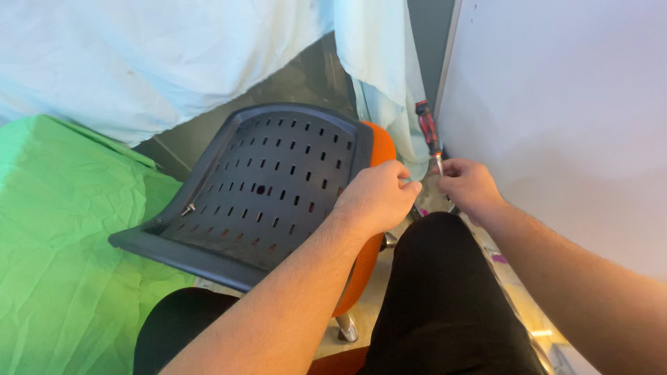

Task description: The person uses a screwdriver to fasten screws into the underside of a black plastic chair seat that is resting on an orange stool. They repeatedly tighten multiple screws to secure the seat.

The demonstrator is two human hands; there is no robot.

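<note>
Head view, left hand (379, 196): curled almost shut at the right edge of the chair back (267, 184); what it pinches, if anything, I cannot tell.
Right hand (467, 184): fingertips closed on the metal shaft of the screwdriver (429, 133), just below the handle.
Screwdriver position: beside the white wall panel (563, 118), in front of the pale cloth (379, 62).
Axis: long axis near upright, red-and-black handle up, tip down and hidden by the fingers.
Handling (judgement): light, stiff; bare shaft likely slippery, ribbed handle the surer hold.
Surroundings: grey perforated chair back tilted over an orange cushion (382, 149); green sheet (55, 236) at left.
</note>
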